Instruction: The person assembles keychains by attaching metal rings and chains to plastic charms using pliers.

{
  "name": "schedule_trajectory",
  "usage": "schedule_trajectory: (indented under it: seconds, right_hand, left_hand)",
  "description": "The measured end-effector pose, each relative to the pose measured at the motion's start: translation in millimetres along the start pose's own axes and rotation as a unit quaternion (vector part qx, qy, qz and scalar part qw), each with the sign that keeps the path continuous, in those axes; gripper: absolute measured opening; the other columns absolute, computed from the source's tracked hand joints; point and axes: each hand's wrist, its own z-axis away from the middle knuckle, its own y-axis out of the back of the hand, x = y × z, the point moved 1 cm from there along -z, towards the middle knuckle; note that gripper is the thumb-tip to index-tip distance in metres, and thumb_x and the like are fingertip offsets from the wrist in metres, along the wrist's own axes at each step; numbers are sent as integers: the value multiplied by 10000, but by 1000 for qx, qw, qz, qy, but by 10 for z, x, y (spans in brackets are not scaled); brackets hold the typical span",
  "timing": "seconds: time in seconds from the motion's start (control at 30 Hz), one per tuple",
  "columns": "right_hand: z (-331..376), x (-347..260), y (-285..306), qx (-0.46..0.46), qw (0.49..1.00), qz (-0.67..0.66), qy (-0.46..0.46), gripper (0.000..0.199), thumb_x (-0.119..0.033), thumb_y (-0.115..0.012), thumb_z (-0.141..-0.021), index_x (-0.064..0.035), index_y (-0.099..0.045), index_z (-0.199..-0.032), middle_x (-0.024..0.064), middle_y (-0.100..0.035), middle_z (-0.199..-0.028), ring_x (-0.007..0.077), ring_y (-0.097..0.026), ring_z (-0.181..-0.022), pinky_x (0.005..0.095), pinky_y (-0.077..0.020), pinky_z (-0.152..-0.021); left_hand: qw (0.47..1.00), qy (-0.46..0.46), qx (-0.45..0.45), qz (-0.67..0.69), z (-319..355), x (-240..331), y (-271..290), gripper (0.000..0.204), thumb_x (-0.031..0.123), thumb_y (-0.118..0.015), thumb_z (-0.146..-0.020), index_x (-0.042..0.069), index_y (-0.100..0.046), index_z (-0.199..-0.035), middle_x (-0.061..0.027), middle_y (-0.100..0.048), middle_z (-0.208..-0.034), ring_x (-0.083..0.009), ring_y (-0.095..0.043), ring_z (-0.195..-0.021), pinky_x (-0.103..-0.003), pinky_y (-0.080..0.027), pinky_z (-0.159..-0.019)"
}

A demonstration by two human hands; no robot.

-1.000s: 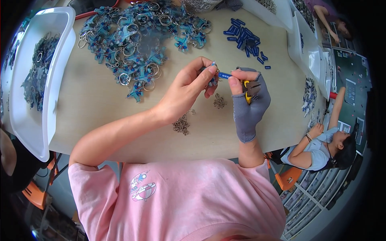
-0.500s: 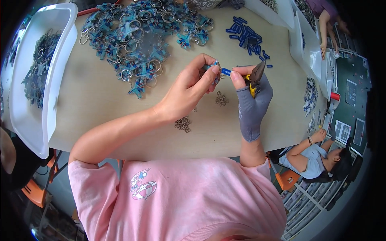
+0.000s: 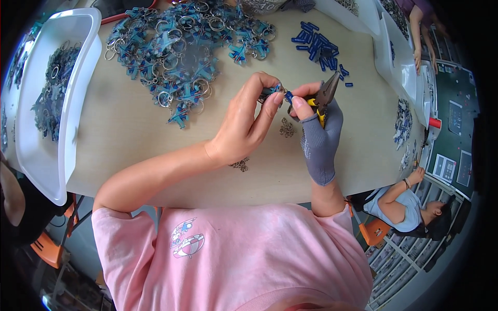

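Note:
My bare left hand (image 3: 248,116) is closed on a blue airplane keychain (image 3: 267,93), mostly hidden by the fingers. In a grey fingerless glove, my right hand (image 3: 320,129) pinches a small blue tag (image 3: 289,96) between thumb and forefinger, right beside the keychain. The same hand also keeps hold of pliers (image 3: 327,93) with yellow handles, their jaws pointing up and away. Below the hands lie two little piles of metal rings, one pile (image 3: 287,128) near the right wrist and another pile (image 3: 241,165) under the left forearm.
A big heap of airplane keychains (image 3: 171,57) spreads over the far left of the table. Loose blue tags (image 3: 319,46) lie at the far right. At the left edge stands a white bin (image 3: 70,103) with more keychains. A person (image 3: 402,205) sits at the right.
Both hands have drawn slightly closer together. The blue tag has tilted from nearly level to steeper, and the pliers have shifted a little left with my right hand.

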Motion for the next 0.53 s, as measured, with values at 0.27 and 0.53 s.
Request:
schedule_trajectory:
  seconds: [0.27, 0.53]
  right_hand:
    - [-13, 94, -27, -57, 995, 55, 59, 142, -106, -669, -888, -7, -573, -923, 57, -654, -804, 62, -575, -672, 222, -455, -615]
    - [5, 24, 234, 4, 890, 385, 245, 199, -193, -677, -865, -32, -602, -954, 53, -637, -954, 232, -587, -870, 342, -481, -754]
  left_hand:
    - [998, 10, 26, 52, -11, -52, 3, 164, 135, -433, -1032, 7, -425, -1135, -28, -489, -954, -84, -454, -804, -224, -410, -724]
    - [992, 46, 37, 114, -33, -8, 30, 198, 196, -421, -1042, 17, -445, -1122, -53, -516, -988, -94, -481, -821, -236, -431, -745]
